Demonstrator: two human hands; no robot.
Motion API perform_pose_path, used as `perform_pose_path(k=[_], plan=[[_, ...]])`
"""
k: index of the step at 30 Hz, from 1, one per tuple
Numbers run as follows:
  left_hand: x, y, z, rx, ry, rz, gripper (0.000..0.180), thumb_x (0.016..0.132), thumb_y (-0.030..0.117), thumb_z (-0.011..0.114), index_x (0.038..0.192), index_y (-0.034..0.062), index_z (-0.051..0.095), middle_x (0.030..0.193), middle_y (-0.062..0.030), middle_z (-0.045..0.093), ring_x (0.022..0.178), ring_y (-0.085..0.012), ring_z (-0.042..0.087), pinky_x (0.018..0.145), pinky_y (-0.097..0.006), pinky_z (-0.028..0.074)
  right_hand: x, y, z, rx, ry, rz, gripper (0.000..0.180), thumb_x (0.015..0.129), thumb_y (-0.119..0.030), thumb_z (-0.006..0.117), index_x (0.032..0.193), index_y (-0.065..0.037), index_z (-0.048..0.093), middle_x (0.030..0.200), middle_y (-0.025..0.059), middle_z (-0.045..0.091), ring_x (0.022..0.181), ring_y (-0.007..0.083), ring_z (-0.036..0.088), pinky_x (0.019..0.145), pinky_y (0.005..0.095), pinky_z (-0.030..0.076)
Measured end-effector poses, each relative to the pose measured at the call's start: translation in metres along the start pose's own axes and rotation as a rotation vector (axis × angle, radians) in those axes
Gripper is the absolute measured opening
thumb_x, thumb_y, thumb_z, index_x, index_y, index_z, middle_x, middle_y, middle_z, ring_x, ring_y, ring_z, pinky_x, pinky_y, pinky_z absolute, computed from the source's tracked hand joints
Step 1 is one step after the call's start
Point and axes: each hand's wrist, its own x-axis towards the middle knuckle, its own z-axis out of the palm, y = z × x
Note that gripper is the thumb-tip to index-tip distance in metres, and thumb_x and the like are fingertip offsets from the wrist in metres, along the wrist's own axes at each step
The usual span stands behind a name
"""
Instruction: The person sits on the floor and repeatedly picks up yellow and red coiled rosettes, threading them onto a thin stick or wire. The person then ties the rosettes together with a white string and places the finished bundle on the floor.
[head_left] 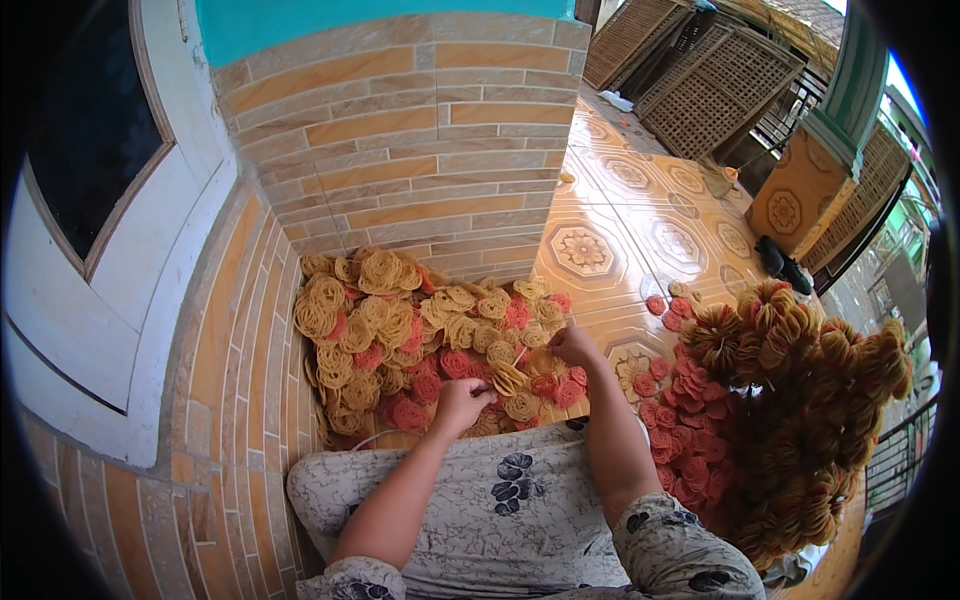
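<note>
Right hand (573, 345): pinches a yellow coil cracker at the loose pile's right edge.
Left hand (460, 403): clenched on the near crackers.
Loose pile (400, 330): large, unstrung, against the brick wall (400, 150).
Strung bundles (800, 400): finished mass, right.
Progress: judged roughly halfway.

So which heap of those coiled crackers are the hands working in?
The loose heap against the brick wall; both the left hand and right hand rest in it, not the strung bunch.

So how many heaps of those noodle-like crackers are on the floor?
2. A loose heap lies against the brick wall, under both hands; a strung heap lies on the right. More may be hidden.
</note>
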Motion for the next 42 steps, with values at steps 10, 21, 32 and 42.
perform_pose_path(k=[10,21,32,42], plan=[[-0.003,0.004,0.001,0.041,-0.038,-0.030,0.023,0.080,0.020,0.070,0.092,0.0011,0.071,0.076,-0.0121,0.069,0.068,-0.0188,0.066,0.065,-0.032,0.049,-0.052,-0.056,-0.029,0.410,0.079,-0.114,0.026,0.079,-0.018,0.070,0.094,0.002,0.067,0.078,0.0141,0.068,0.071,0.0204,0.064,0.065,0.0328,0.050],[-0.002,0.007,0.004,-0.142,0.104,-0.039,0.020,0.082,0.017,0.069,0.090,-0.0011,0.070,0.077,-0.0090,0.070,0.067,-0.0121,0.064,0.063,-0.028,0.048,-0.063,-0.083,-0.024,0.789,0.101,-0.309,0.016,0.087,-0.010,0.065,0.095,-0.003,0.053,0.085,0.0024,0.060,0.078,0.0101,0.057,0.067,0.0260,0.045],[-0.002,0.011,-0.002,-0.058,0.108,0.054,0.020,0.085,0.015,0.068,0.094,-0.0017,0.070,0.083,-0.0078,0.072,0.075,-0.0114,0.065,0.068,-0.027,0.048,-0.058,-0.086,-0.021,1.069,0.030,-0.224,0.015,0.092,-0.012,0.060,0.102,-0.002,0.055,0.089,0.0000,0.062,0.081,0.0077,0.057,0.074,0.0234,0.045],[0.005,-0.006,0.000,-0.120,0.041,-0.020,0.023,0.083,0.019,0.070,0.095,-0.0010,0.069,0.078,-0.0094,0.070,0.069,-0.0128,0.063,0.065,-0.028,0.047,-0.068,-0.097,-0.028,1.062,-0.085,-0.356,0.018,0.089,-0.007,0.063,0.097,-0.003,0.048,0.091,0.0086,0.067,0.089,0.0130,0.063,0.078,0.0265,0.048]])
